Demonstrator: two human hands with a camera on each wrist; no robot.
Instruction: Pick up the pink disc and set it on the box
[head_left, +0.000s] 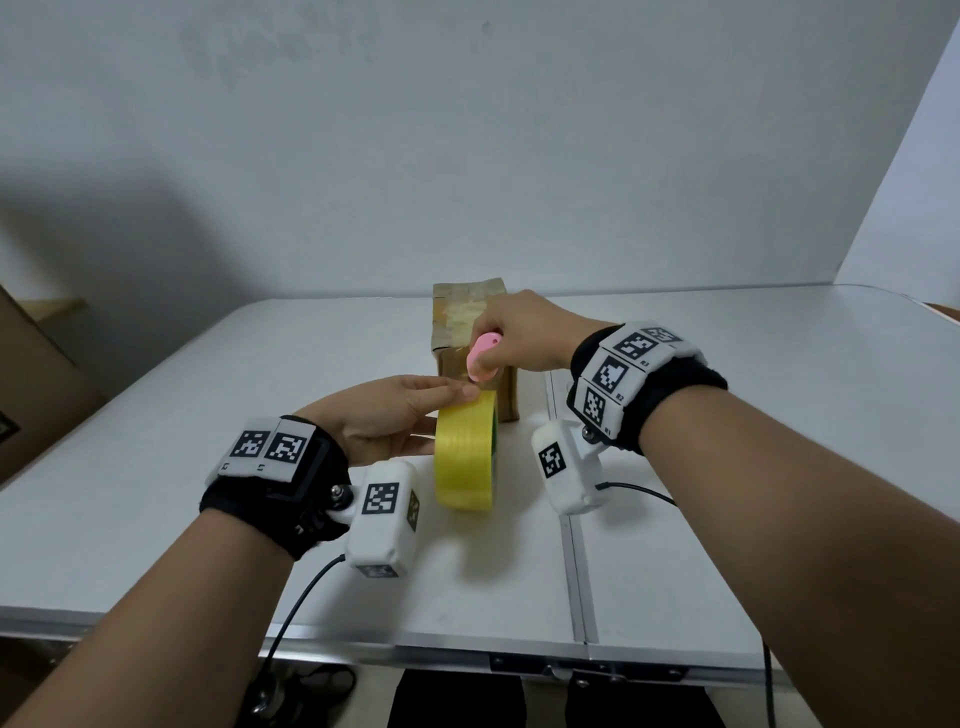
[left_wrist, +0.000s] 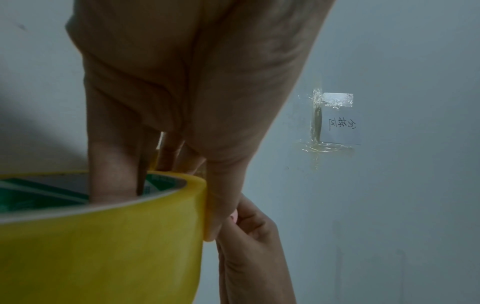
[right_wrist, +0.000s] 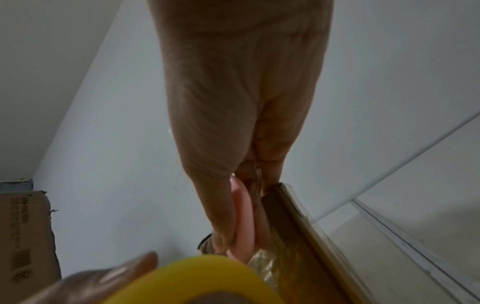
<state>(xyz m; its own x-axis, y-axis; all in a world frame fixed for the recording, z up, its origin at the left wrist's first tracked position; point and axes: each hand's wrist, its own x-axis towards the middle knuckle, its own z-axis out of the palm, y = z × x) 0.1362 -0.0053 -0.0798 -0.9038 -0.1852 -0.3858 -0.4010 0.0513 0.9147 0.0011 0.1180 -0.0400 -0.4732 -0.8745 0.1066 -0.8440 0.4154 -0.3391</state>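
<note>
A yellow tape roll (head_left: 466, 452) stands on edge above the white table (head_left: 208, 415). My left hand (head_left: 384, 421) holds it, fingers inside the core (left_wrist: 114, 174) and thumb (left_wrist: 221, 205) pressed on the outer face. My right hand (head_left: 524, 332) grips a small pink cutter (head_left: 482, 357) just above the roll's top, its tip close to my left fingertips. In the right wrist view the pink cutter (right_wrist: 241, 214) lies between thumb and fingers. Behind both hands stands a small brown cardboard box (head_left: 467, 306) wrapped in clear tape. A strip of tape (right_wrist: 262, 261) runs from the roll toward the box.
A large cardboard carton (head_left: 36, 374) sits off the table's left side. A seam (head_left: 571, 545) divides the table top to the right of the roll. A taped paper note (left_wrist: 340, 127) hangs on the grey wall. Cables trail from both wrist cameras over the near edge.
</note>
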